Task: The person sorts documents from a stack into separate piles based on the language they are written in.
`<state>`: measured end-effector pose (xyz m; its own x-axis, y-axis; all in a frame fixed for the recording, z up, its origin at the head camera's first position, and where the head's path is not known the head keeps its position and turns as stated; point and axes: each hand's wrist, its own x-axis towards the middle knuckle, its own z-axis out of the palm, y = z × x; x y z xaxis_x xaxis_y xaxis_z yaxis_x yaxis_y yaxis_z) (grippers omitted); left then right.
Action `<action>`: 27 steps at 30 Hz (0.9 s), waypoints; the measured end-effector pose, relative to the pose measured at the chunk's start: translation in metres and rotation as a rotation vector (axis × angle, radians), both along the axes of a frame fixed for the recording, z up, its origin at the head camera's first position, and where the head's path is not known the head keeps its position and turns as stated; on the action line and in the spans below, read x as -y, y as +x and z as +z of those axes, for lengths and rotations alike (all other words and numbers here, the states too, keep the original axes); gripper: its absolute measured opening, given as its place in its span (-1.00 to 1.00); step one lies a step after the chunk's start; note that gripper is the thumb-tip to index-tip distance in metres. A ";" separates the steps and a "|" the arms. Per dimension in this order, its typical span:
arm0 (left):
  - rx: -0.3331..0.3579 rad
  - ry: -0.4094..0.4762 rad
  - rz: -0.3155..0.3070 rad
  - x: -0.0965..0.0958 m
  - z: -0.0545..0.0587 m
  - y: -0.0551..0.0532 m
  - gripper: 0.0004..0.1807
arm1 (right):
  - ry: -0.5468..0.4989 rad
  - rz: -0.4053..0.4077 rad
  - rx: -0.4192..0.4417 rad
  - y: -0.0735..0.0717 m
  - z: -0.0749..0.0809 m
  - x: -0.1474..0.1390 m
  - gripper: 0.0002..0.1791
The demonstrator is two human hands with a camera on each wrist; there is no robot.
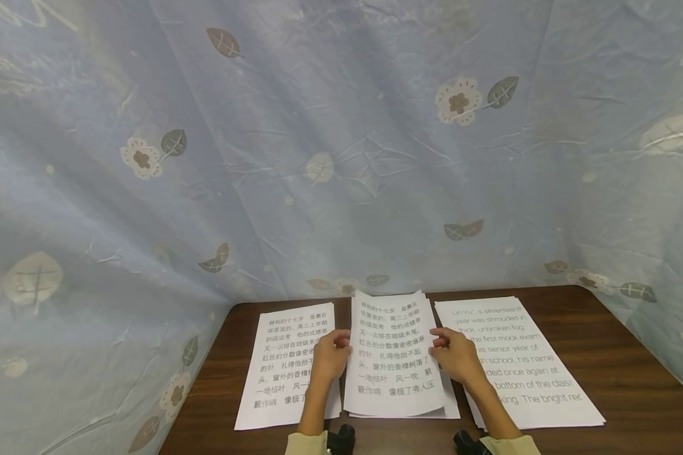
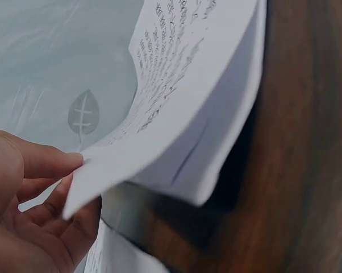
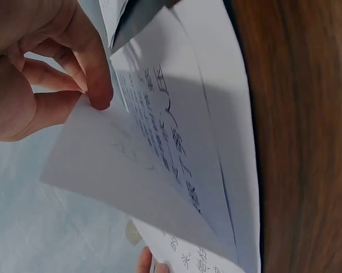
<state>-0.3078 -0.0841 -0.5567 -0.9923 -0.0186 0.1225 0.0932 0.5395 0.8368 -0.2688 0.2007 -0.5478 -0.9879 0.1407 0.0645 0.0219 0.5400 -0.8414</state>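
A printed sheet of paper (image 1: 388, 363) with Chinese text is held up at its sides over the middle stack of paper (image 1: 451, 399). My left hand (image 1: 331, 355) pinches its left edge between thumb and fingers; in the left wrist view the sheet (image 2: 154, 136) bends upward from those fingertips. On the opposite side my right hand (image 1: 455, 357) pinches the right edge. The right wrist view shows the sheet (image 3: 125, 176) curling away from printed pages (image 3: 228, 102) underneath. Most of the middle stack is hidden by the raised sheet.
Left of the middle lies another stack of Chinese-text pages (image 1: 279, 385), partly behind my left forearm. A stack of English-text pages (image 1: 546, 379) lies to the right, partly covered by my right arm. All are on a dark wooden table (image 1: 654, 392); a patterned blue cloth (image 1: 341, 227) hangs behind.
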 end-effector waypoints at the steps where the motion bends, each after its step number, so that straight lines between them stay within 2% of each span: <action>1: 0.001 0.006 -0.002 0.002 0.001 0.000 -0.62 | -0.013 -0.001 0.000 0.000 0.001 0.002 -0.50; 5: 0.023 0.043 -0.009 0.013 0.003 0.001 -0.60 | -0.048 -0.003 0.010 -0.001 0.003 0.012 -0.50; 13: 0.044 0.075 0.022 0.037 0.004 0.005 -0.60 | -0.134 0.010 0.033 -0.005 0.001 0.031 -0.48; 22: 0.054 0.129 0.044 0.058 0.006 0.009 -0.58 | -0.146 0.016 0.025 -0.007 -0.005 0.051 -0.47; 27: 0.065 0.149 0.060 0.068 0.006 0.010 -0.58 | -0.189 0.035 0.031 -0.006 -0.002 0.059 -0.46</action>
<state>-0.2973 -0.1522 -0.5502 -0.9946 -0.0912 0.0492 0.0073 0.4118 0.9112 -0.2746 0.1414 -0.5495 -0.9935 0.1130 0.0094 0.0337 0.3732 -0.9272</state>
